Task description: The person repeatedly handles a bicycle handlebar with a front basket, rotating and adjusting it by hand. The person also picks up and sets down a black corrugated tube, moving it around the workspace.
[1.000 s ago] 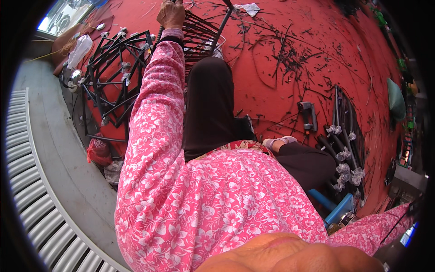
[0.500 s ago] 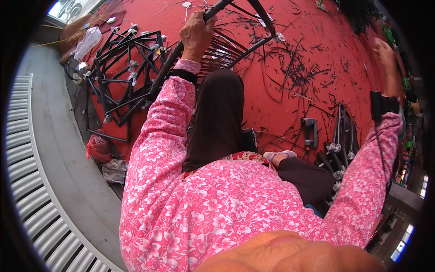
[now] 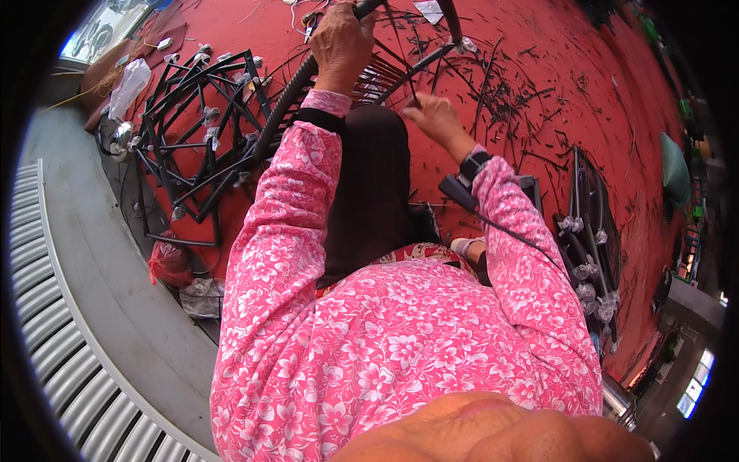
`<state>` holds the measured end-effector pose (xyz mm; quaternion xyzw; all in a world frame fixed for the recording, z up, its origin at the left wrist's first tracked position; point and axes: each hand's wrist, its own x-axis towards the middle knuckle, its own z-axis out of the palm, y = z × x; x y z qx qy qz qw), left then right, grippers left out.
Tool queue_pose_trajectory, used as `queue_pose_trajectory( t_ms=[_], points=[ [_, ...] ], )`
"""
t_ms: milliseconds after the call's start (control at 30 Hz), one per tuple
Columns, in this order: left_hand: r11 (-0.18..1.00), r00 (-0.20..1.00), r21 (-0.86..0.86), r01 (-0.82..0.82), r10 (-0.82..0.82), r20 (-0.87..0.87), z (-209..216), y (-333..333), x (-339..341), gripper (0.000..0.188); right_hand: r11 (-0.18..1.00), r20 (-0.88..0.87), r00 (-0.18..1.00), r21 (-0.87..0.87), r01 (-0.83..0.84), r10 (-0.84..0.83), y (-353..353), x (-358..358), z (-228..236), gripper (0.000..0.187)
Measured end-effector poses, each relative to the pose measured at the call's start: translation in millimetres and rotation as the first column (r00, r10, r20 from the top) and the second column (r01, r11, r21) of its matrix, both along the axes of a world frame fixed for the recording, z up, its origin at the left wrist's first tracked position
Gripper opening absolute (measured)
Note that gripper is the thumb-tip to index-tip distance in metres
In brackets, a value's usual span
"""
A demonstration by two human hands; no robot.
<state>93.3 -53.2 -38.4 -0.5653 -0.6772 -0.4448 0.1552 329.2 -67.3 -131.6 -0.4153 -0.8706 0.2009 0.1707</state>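
Observation:
My left hand is closed round the upper tube of a dark frame that is partly wound with strip. Rows of dark strips cross the inside of this frame, just beyond my raised knee. To the right, my right hand has its fingers pinched together on a thin dark strip that runs up toward the frame's top. The top of the frame lies at the picture's edge and is partly cut off. A watch-like band and a dark device with a cord sit at my right wrist.
Several black metal frames with plastic-wrapped ends lie on the left. A red plastic bag sits below them, beside a grey ledge and a row of grey slats. Dark scraps litter the red floor; wrapped tubes lie right.
My right hand has come in from the far right to beside the frame, pulling the strip with it. My left hand still holds the frame, slightly higher in the picture.

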Motion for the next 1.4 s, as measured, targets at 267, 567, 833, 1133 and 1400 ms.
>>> queue_pose_trajectory(
  t_ms=[267, 567, 833, 1133, 1400],
  points=[
    [0.986, 0.982, -0.04, -0.161, 0.164, 0.094, -21.2, 43.8, -64.8, 0.035, 0.662, 0.182, 0.973, -0.714, 0.228, -0.139, -184.7, 218.4, -102.6, 0.035],
    [0.87, 0.768, -0.092, -0.484, 0.373, -0.52, -80.3, 78.5, -221.7, 0.041, 0.483, 0.366, 0.405, 0.149, 0.863, -0.838, -276.3, 470.1, 112.6, 0.034],
    [0.754, 0.753, -0.26, -0.603, 0.431, -0.497, -80.0, 63.2, -204.4, 0.032, 0.096, -0.619, 0.065, -0.018, 0.995, -0.782, -348.5, 621.6, 260.9, 0.031],
    [0.879, 0.876, -0.213, -0.426, 0.46, 0.145, -48.7, 41.1, -162.0, 0.041, 0.489, -0.48, 0.419, -0.024, 0.872, -0.771, -197.7, 585.6, 366.8, 0.038],
    [0.992, 0.992, 0.051, -0.113, 0.11, 0.07, -24.7, 30.6, -94.1, 0.045, 0.753, 0.036, 0.949, -0.6, 0.27, -0.312, -25.2, 262.3, 280.6, 0.031]
  ],
)
